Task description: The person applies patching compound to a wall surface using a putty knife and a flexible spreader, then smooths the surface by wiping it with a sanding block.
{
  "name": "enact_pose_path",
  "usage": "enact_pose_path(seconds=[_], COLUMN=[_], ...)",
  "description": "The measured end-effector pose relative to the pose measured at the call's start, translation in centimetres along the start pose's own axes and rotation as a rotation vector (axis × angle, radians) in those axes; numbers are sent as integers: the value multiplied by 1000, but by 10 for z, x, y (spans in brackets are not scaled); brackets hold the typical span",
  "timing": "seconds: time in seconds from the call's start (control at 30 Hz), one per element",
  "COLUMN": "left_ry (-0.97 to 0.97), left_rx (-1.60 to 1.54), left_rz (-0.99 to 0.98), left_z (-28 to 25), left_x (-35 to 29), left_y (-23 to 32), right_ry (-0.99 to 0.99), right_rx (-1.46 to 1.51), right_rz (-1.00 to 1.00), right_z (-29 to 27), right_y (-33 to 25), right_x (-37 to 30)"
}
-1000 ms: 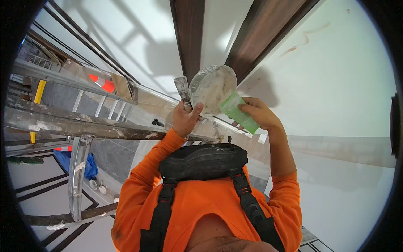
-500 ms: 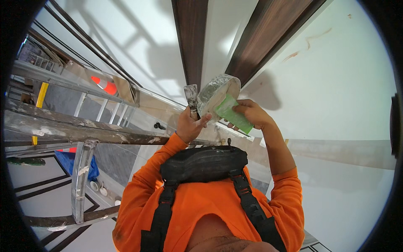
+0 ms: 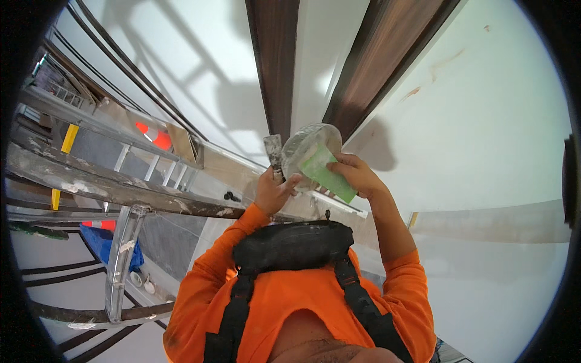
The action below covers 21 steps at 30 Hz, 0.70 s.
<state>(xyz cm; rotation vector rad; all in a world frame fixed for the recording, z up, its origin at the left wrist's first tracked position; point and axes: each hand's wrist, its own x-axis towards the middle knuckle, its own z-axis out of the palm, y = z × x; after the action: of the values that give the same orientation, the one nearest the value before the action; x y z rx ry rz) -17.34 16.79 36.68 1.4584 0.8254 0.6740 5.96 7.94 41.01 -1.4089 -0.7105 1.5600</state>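
Note:
In front of my chest, my left hand [image 3: 275, 192] is closed around a putty knife [image 3: 273, 151] whose blade is smeared with white, pointing up. The same hand steadies a round, clear plastic tub [image 3: 298, 140], tilted toward me and coated inside with pale compound. My right hand [image 3: 358, 173] pinches a flat, flexible green scraper [image 3: 330, 172] between thumb and fingers. The scraper's far edge lies in the tub's mouth, against the compound. Some fingers of my right hand are hidden behind the green sheet.
A plaster-spattered metal rail [image 3: 115, 192] of the scaffold runs along my left side. Below it are a ladder [image 3: 151, 162], an orange traffic cone [image 3: 154, 136] and a blue bag [image 3: 121, 247]. Dark wood panels [image 3: 357, 66] and a white wall [image 3: 484, 121] stand ahead and right.
Both hands, with the tub and putty knife, have dropped slightly toward me. The green scraper has shifted a little left and down with my right hand.

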Motion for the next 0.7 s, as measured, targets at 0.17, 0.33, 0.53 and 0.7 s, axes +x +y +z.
enact_pose_path(seconds=[0.17,0.33,0.53,0.7], left_ry=[139,84,42,57], left_rx=[-12,-61,-338,-340], left_rz=[-69,-14,-165,-201], left_z=[-14,-7,-4,-5], left_x=[12,6,3,6], left_y=[-43,-17,3,-7], right_ry=[-99,447,1135,1343], right_rx=[147,-455,-1503,-1966], right_rz=[-245,-1061,-1598,-1595], right_z=[-25,-58,-53,-57], right_y=[-70,-168,-312,-373], right_x=[-69,-178,-243,-242])
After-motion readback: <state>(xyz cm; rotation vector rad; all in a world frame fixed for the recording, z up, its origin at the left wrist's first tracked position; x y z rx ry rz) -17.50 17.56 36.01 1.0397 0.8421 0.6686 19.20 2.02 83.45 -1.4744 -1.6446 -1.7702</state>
